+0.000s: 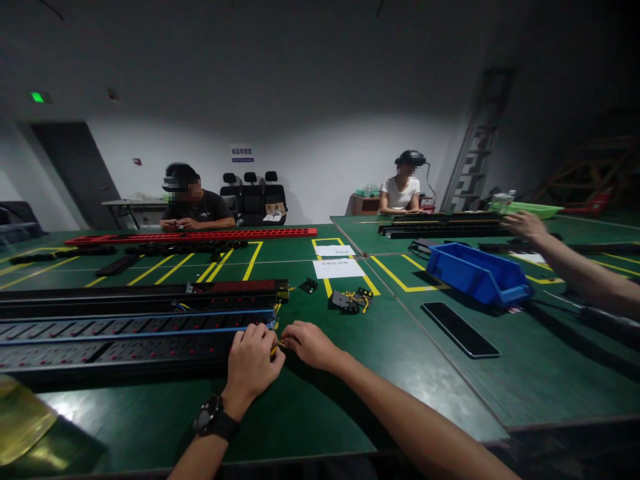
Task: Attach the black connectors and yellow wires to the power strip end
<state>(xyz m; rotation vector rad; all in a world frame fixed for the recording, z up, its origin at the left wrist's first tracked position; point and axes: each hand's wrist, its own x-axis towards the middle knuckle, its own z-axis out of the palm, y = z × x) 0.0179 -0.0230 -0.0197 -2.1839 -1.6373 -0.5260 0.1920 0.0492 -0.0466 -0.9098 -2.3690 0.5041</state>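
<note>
What is pinched between the two hands is mostly hidden; only a short bit of yellow wire [275,348] is seen, too small to be made out further. The left hand [253,363] is curled, its fingers closed on that wire; the right hand [311,343] is bent beside it, fingers clamped on the same wire. The wire is found at the right end of the long black power strip [125,337], which is cut off at the left edge, on the green surface [390,347]. A blue bin [475,273] is set well apart.
</note>
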